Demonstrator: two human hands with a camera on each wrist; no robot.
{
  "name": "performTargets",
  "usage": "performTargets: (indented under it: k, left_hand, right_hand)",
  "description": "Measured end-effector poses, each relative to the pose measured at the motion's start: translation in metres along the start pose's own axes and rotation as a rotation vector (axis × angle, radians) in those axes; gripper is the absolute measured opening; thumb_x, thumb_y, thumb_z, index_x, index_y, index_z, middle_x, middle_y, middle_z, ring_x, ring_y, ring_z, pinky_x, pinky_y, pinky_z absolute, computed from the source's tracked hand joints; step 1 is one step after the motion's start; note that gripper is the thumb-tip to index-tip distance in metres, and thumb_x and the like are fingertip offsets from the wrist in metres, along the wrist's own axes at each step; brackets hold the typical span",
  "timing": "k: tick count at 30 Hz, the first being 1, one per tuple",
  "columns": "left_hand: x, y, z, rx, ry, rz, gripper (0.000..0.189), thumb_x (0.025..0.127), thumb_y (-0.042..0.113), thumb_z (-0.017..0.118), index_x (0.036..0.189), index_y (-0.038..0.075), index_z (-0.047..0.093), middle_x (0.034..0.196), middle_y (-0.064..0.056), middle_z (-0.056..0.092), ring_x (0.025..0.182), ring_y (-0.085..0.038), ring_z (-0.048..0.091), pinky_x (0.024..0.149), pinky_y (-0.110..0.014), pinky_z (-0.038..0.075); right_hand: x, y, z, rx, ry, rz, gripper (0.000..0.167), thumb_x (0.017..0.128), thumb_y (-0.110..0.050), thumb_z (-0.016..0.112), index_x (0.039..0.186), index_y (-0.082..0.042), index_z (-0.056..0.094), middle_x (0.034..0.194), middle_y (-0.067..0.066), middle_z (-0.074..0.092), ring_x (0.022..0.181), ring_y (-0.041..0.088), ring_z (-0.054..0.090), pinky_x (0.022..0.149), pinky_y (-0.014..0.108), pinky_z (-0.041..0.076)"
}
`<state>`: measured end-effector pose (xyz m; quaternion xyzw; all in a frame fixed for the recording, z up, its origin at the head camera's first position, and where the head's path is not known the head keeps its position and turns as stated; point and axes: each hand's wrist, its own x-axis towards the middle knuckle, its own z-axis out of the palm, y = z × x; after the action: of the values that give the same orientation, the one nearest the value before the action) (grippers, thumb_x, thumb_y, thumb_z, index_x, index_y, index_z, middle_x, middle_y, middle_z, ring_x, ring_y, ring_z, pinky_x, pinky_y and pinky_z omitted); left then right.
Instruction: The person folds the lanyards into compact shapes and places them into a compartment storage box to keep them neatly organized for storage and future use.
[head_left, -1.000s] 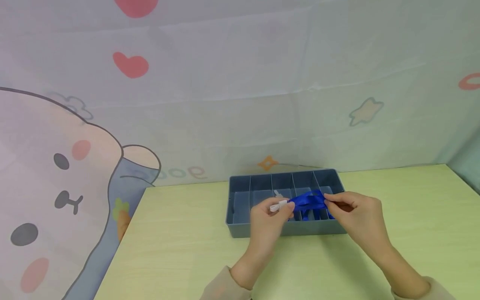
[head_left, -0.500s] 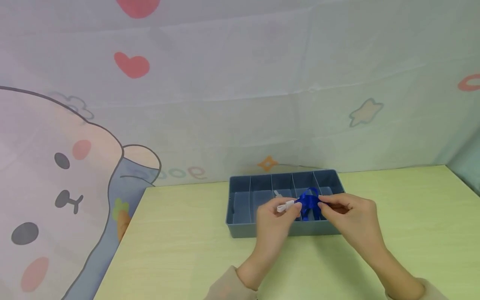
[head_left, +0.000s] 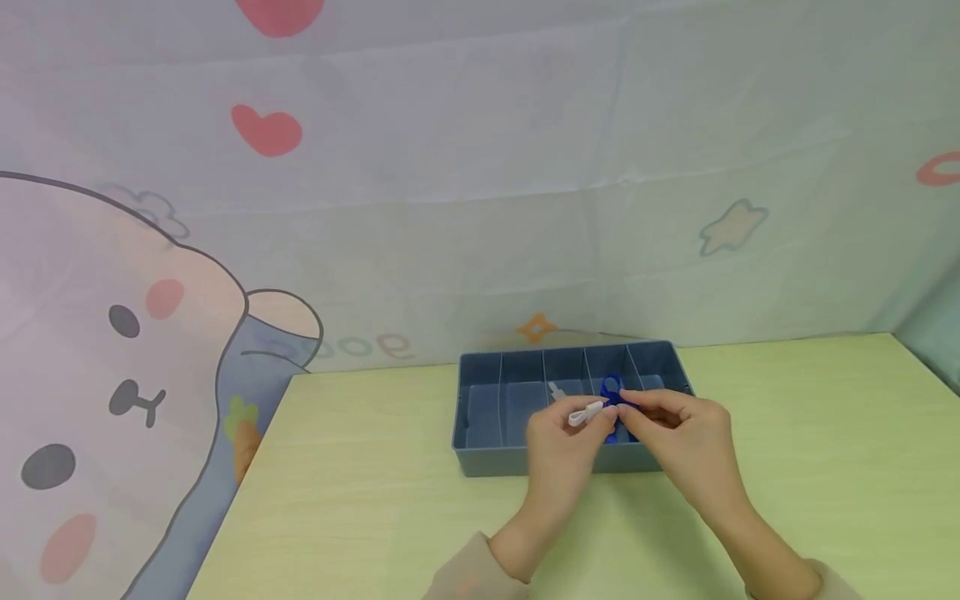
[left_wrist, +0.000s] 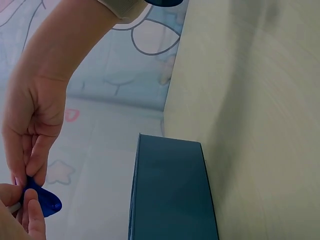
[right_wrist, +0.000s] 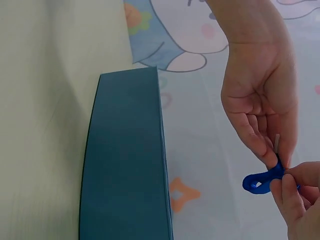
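Note:
Both hands meet over the front of a grey-blue divided tray (head_left: 487,462). My left hand (head_left: 562,454) pinches a white looped strip (head_left: 588,412) and the gathered blue ribbon (head_left: 613,397) beside it. From the right, my right hand (head_left: 693,442) pinches the same ribbon between thumb and fingers, its fingertips nearly touching the left ones. One ribbon loop stands up above the fingers, and a bit hangs below them. In the right wrist view the ribbon (right_wrist: 268,178) forms a small loop between the fingertips. The fingers hide its middle.
A small whitish piece (head_left: 555,390) lies in the tray's middle compartment. The tray stands on a pale yellow-green table (head_left: 360,483), close to a printed cloth backdrop (head_left: 450,208) behind it.
My hands have come together; the left moved right and the right moved left. The ribbon, stretched between them before, is now bunched into a small loop at the fingertips.

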<state>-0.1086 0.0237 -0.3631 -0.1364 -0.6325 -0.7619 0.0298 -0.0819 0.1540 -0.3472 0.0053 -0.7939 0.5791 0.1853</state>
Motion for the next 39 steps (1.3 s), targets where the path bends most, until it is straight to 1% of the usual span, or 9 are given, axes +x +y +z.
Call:
performTargets:
  k: [4,6,8,12,15,19,28,35,39]
  left_hand:
    - [-0.001,0.002,0.000,0.002,0.002,-0.021,0.014,0.082,0.004,0.070,0.091,-0.006,0.069,0.083,-0.012,0.067,0.076,-0.026,0.066,0.070,-0.030,0.056]
    - [-0.001,0.002,0.000,0.000,0.000,-0.028,0.014,0.082,0.004,0.070,0.091,-0.006,0.069,0.084,-0.012,0.067,0.079,-0.030,0.066,0.071,-0.032,0.056]
    - [-0.001,0.002,0.000,0.002,0.000,-0.026,0.014,0.083,0.004,0.069,0.092,-0.006,0.069,0.084,-0.012,0.067,0.078,-0.028,0.067,0.072,-0.035,0.056]
    - [0.001,0.002,0.000,0.008,0.002,-0.004,0.014,0.083,0.003,0.069,0.093,-0.006,0.068,0.085,-0.013,0.067,0.076,-0.023,0.067,0.072,-0.035,0.056]
    - [0.002,0.002,-0.001,0.019,0.010,0.005,0.013,0.083,0.003,0.069,0.092,-0.007,0.069,0.084,-0.013,0.067,0.074,-0.017,0.066,0.070,-0.032,0.056]
    - [0.002,0.002,-0.002,0.030,0.019,0.002,0.013,0.083,0.004,0.069,0.091,-0.007,0.069,0.085,-0.013,0.067,0.072,-0.012,0.064,0.068,-0.026,0.055]
    - [0.001,0.000,-0.003,0.023,-0.002,0.000,0.015,0.083,0.005,0.070,0.092,-0.006,0.069,0.086,-0.013,0.068,0.076,-0.017,0.067,0.070,-0.033,0.056]
    - [0.000,0.001,-0.004,0.020,-0.021,0.000,0.016,0.083,0.005,0.070,0.093,-0.006,0.069,0.087,-0.013,0.068,0.076,-0.018,0.067,0.072,-0.038,0.056]
    - [0.000,0.001,-0.006,0.025,-0.029,-0.015,0.017,0.082,0.005,0.070,0.094,-0.007,0.069,0.089,-0.014,0.068,0.077,-0.017,0.067,0.071,-0.034,0.056]
  right_hand:
    - [-0.001,0.000,0.000,0.011,-0.027,0.031,0.022,0.085,-0.010,0.068,0.104,0.002,0.069,0.093,0.016,0.069,0.073,0.006,0.065,0.065,0.021,0.054]
    - [-0.001,0.000,0.000,0.014,-0.041,0.029,0.023,0.086,-0.009,0.066,0.105,0.003,0.068,0.095,0.017,0.068,0.074,0.006,0.066,0.066,0.021,0.054]
    - [-0.001,0.001,-0.001,0.017,-0.051,0.020,0.023,0.087,-0.008,0.065,0.106,0.004,0.068,0.097,0.018,0.068,0.075,0.006,0.066,0.067,0.021,0.054]
    - [0.000,0.003,-0.002,-0.007,-0.076,-0.040,0.022,0.089,-0.004,0.061,0.109,0.004,0.067,0.099,0.017,0.067,0.076,0.005,0.066,0.068,0.020,0.054]
    - [0.002,0.003,-0.002,0.001,-0.118,-0.080,0.023,0.091,0.003,0.054,0.112,0.006,0.064,0.102,0.018,0.065,0.080,0.006,0.065,0.071,0.021,0.053]
    - [0.003,0.005,-0.002,0.044,-0.165,-0.086,0.027,0.092,0.011,0.047,0.114,0.009,0.061,0.103,0.020,0.062,0.085,0.006,0.064,0.075,0.024,0.053]
    - [0.006,0.010,-0.003,0.061,-0.152,-0.043,0.023,0.090,0.002,0.057,0.111,0.005,0.066,0.098,0.016,0.065,0.080,0.010,0.066,0.070,0.022,0.054]
    - [0.006,0.011,-0.004,0.133,-0.143,0.026,0.025,0.088,-0.002,0.063,0.110,0.007,0.065,0.096,0.005,0.069,0.081,0.009,0.067,0.073,0.024,0.054]
    - [0.006,0.010,-0.002,0.164,-0.122,0.074,0.028,0.086,-0.005,0.066,0.110,0.009,0.064,0.090,-0.001,0.070,0.081,0.012,0.067,0.072,0.025,0.054]
